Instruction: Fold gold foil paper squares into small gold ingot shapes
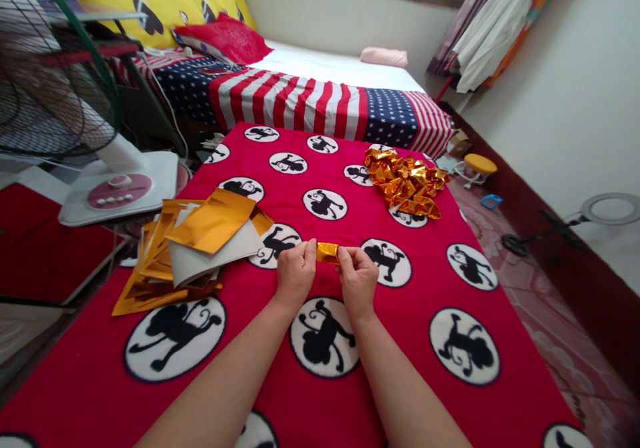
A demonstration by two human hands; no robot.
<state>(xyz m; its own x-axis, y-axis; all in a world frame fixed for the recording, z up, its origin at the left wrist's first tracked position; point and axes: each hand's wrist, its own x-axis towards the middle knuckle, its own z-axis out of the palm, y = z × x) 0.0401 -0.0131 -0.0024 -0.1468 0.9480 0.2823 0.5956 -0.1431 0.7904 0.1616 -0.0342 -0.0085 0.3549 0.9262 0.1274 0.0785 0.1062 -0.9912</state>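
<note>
Between my two hands, over the red cloth, is a small folded piece of gold foil paper (327, 253). My left hand (296, 271) pinches its left end, and my right hand (358, 276) pinches the right end. The fingertips hide both ends of the piece. To the left lies a loose stack of gold foil sheets (213, 220), some with a pale side showing. Farther off on the right sits a heap of folded, shiny gold foil pieces (407, 180).
A red cloth with monkey prints (400, 381) covers the table. At the left stands a fan (123, 181) on a white base. Behind is a bed with a striped, starred cover (300, 101). On the right floor are a yellow stool (481, 163) and a ring light (611, 209).
</note>
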